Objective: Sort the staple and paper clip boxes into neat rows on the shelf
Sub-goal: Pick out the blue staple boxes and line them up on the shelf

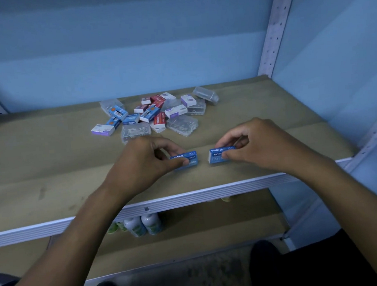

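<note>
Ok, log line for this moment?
left hand: grips blue staples box | right hand: grips second blue staples box | pile: unsorted

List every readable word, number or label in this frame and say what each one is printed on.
"Staples" and "10": blue box gripped by the right hand.
"Staples", upside down and partly covered, and "10": blue box gripped by the left hand.
"Staples": blue box in the pile.
Print on the red, white-purple and clear boxes: too blurred to read.
</note>
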Action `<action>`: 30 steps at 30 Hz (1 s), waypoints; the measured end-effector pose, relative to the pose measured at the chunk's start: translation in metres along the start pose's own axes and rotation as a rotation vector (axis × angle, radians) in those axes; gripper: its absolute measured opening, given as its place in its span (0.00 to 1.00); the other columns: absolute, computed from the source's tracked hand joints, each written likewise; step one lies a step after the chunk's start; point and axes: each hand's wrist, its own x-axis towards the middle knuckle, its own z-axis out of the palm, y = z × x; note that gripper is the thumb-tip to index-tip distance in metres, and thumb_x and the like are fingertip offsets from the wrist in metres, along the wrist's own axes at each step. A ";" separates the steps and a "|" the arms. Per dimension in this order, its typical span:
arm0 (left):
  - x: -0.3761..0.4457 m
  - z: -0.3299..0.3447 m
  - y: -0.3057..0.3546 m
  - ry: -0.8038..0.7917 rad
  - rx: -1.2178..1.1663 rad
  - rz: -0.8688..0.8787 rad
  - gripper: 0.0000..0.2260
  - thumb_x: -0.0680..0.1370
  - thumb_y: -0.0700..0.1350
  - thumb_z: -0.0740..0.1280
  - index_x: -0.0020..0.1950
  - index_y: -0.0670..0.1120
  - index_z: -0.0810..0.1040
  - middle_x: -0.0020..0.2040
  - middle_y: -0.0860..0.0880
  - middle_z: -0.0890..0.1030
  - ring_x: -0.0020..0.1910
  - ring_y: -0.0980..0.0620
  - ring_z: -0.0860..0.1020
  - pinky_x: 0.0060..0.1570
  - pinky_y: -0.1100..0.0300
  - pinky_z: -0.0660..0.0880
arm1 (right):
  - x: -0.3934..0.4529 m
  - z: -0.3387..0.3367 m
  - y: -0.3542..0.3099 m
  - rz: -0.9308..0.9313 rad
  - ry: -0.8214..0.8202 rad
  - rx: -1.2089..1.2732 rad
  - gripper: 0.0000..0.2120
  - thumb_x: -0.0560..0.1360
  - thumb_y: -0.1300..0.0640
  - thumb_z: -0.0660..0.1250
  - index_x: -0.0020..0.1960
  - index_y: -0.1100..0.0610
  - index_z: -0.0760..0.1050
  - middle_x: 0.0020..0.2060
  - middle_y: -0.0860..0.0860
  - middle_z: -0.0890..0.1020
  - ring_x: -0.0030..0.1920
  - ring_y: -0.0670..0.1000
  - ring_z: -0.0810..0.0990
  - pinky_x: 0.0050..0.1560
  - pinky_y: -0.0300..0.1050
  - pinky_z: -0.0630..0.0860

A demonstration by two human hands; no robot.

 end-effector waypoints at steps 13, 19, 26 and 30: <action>0.019 0.043 0.031 -0.030 -0.059 0.109 0.07 0.68 0.51 0.78 0.44 0.52 0.86 0.39 0.59 0.83 0.36 0.56 0.80 0.38 0.65 0.75 | -0.020 -0.025 0.043 0.090 0.061 -0.065 0.08 0.70 0.53 0.77 0.46 0.41 0.87 0.36 0.35 0.85 0.40 0.37 0.81 0.38 0.28 0.72; 0.022 0.051 0.035 -0.046 -0.076 0.147 0.06 0.69 0.50 0.78 0.44 0.53 0.86 0.41 0.59 0.84 0.36 0.56 0.80 0.39 0.62 0.77 | -0.022 -0.029 0.049 0.097 0.066 -0.068 0.08 0.70 0.54 0.77 0.47 0.43 0.87 0.38 0.37 0.85 0.40 0.37 0.81 0.38 0.25 0.71; 0.025 0.058 0.038 -0.076 -0.058 0.166 0.06 0.70 0.50 0.78 0.45 0.54 0.86 0.42 0.57 0.83 0.37 0.55 0.80 0.38 0.68 0.74 | -0.025 -0.030 0.051 0.098 0.049 -0.072 0.08 0.71 0.55 0.77 0.47 0.44 0.87 0.39 0.38 0.86 0.40 0.34 0.80 0.37 0.24 0.71; 0.025 0.061 0.037 -0.093 -0.033 0.161 0.08 0.69 0.51 0.78 0.46 0.54 0.86 0.42 0.56 0.83 0.37 0.55 0.79 0.39 0.64 0.76 | -0.026 -0.031 0.052 0.102 0.025 -0.072 0.07 0.71 0.53 0.77 0.47 0.43 0.87 0.39 0.38 0.86 0.40 0.37 0.81 0.37 0.25 0.71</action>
